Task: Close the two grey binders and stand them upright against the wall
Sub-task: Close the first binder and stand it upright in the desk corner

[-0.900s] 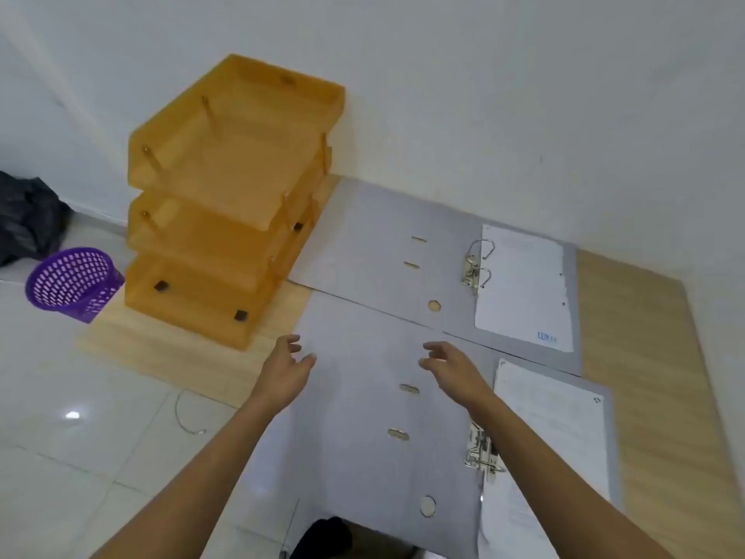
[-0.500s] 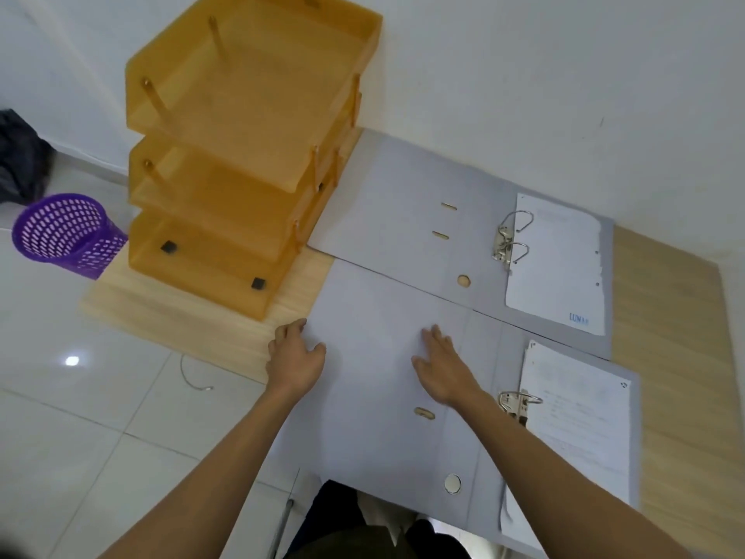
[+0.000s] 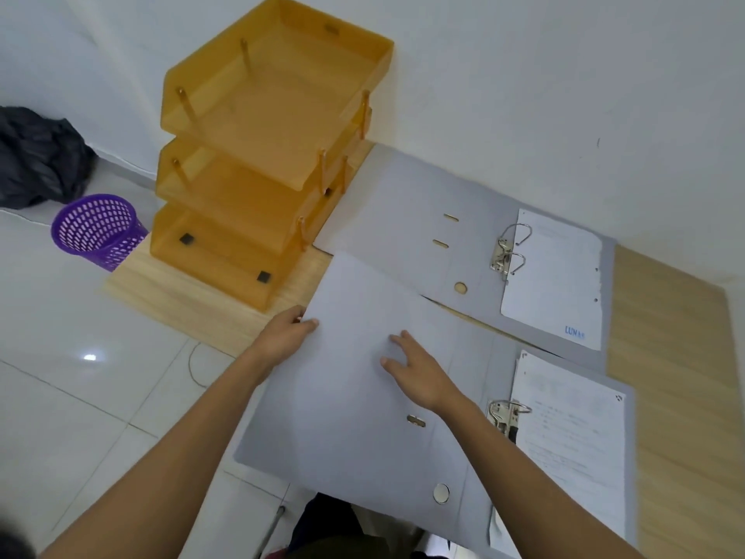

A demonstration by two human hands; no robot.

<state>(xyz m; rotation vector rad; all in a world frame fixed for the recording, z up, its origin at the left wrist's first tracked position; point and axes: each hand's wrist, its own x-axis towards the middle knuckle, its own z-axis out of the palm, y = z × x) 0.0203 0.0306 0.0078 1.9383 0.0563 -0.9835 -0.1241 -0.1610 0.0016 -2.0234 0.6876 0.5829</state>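
Observation:
Two grey lever-arch binders lie open on a low wooden board. The near binder (image 3: pixel 354 401) has white sheets on its right half and its left cover is slightly lifted. My left hand (image 3: pixel 284 336) grips that cover's left edge, thumb on top. My right hand (image 3: pixel 419 371) rests flat on the inside of the same cover, fingers spread. The far binder (image 3: pixel 407 219) lies flat beside the white wall (image 3: pixel 524 94), its metal rings (image 3: pixel 510 252) open next to a white sheet.
An orange three-tier letter tray (image 3: pixel 262 155) stands left of the far binder against the wall. A purple mesh basket (image 3: pixel 94 229) and a dark bag (image 3: pixel 36 155) sit on the white tiled floor at left. Bare wooden board (image 3: pixel 665 357) shows at right.
Both hands reached down onto the near binder's left cover. My left hand took hold of its left edge and the cover has begun to lift.

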